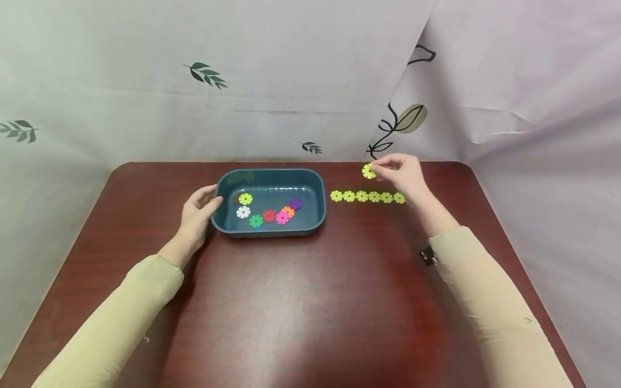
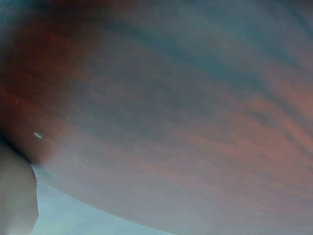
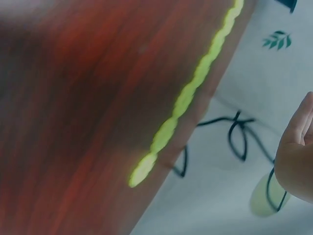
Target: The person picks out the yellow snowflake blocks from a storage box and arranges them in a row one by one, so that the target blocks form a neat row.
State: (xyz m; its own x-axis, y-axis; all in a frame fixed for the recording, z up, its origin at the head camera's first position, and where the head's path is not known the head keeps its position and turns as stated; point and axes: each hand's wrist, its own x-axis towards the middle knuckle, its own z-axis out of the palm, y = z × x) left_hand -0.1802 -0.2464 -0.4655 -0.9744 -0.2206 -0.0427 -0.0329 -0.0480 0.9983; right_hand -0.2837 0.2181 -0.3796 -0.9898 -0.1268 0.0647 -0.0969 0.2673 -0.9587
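Note:
My right hand (image 1: 401, 171) pinches a yellow notched plastic disc (image 1: 368, 171) between thumb and fingertips, raised near the table's back edge. Below it runs a row of several matching yellow discs (image 1: 361, 196), laid side by side; the right wrist view shows this row (image 3: 184, 100) at a slant, with part of the right hand (image 3: 296, 147) at the edge. With my left hand (image 1: 195, 218) I grip the left end of a dark blue tray (image 1: 269, 234). Inside the tray lie loose discs, among them a white one (image 1: 243, 212), a green one (image 1: 256, 221) and a purple one (image 1: 295, 203). The left wrist view is blurred.
The tray and row are on a dark red wooden table (image 1: 291, 302). A pale cloth (image 1: 271, 81) with leaf prints hangs behind and at the sides. A small black object (image 1: 428, 256) lies by the right sleeve.

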